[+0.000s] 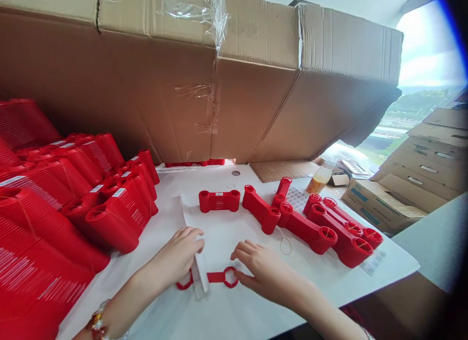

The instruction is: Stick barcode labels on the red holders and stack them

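Note:
A flat red piece with a ring at each end point(216, 277) lies on the white table in front of me. Across it runs a long white strip point(200, 271), which hides part of the bar near the left ring. My left hand point(182, 252) has its fingers curled closed over the strip's edge. To the right, my right hand point(258, 267) hovers with fingers bent and apart, holding nothing; its thumb is close to the right ring, and I cannot tell whether they touch. Beyond the hands stands a short stack of red pieces point(219, 202) with a white label.
Tall red stacks point(120, 208) crowd the left side. More short red stacks point(309, 228) stand on the right, near a rubber band point(285, 246) and a label sheet point(297, 198). A bottle point(321, 178) is behind them. A large cardboard box point(234, 101) overhangs the back.

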The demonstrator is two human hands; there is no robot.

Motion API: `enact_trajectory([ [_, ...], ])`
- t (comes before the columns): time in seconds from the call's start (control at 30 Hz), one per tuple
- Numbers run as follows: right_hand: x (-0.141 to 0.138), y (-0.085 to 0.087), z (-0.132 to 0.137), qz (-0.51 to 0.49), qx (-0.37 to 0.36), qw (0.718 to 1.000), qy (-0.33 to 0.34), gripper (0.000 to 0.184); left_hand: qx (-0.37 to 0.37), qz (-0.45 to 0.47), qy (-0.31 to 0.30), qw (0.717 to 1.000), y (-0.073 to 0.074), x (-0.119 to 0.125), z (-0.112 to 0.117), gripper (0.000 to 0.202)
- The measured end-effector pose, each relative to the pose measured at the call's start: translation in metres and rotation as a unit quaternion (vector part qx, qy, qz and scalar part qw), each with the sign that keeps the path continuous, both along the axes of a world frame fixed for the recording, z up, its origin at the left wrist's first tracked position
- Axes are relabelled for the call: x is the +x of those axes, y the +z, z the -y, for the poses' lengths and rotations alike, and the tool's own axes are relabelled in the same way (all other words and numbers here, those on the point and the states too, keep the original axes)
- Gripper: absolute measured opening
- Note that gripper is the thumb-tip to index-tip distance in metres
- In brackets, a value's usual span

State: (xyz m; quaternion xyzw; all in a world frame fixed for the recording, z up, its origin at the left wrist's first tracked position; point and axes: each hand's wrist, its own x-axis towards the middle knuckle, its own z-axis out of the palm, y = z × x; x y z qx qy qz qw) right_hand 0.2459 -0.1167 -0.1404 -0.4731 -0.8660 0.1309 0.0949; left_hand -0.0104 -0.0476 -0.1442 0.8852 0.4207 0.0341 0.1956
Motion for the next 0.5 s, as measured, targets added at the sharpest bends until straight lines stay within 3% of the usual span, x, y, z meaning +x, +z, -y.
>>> enact_trajectory([
  [0.17, 0.002, -0.03, 0.036, -0.036, -0.011, 0.999, -0.032, 0.025, 0.007, 0.031, 0.049, 0.998, 0.005, -0.023, 0.019, 0.04],
  [0.3, -0.013, -0.04, 0.045, -0.074, 0.036, 0.996, -0.026, 0.035, 0.04, 0.036, 0.18, 0.982, 0.0, -0.018, 0.035, 0.026],
  [0.37, -0.023, -0.045, 0.045, -0.08, 0.043, 0.996, -0.01, 0.028, 0.044, 0.034, 0.26, 0.964, -0.008, -0.01, 0.034, 0.021],
  [0.5, -0.032, -0.057, 0.037, -0.094, 0.014, 0.995, 0.005, 0.033, -0.009, 0.091, 0.321, 0.943, -0.021, -0.002, 0.02, 0.022],
])
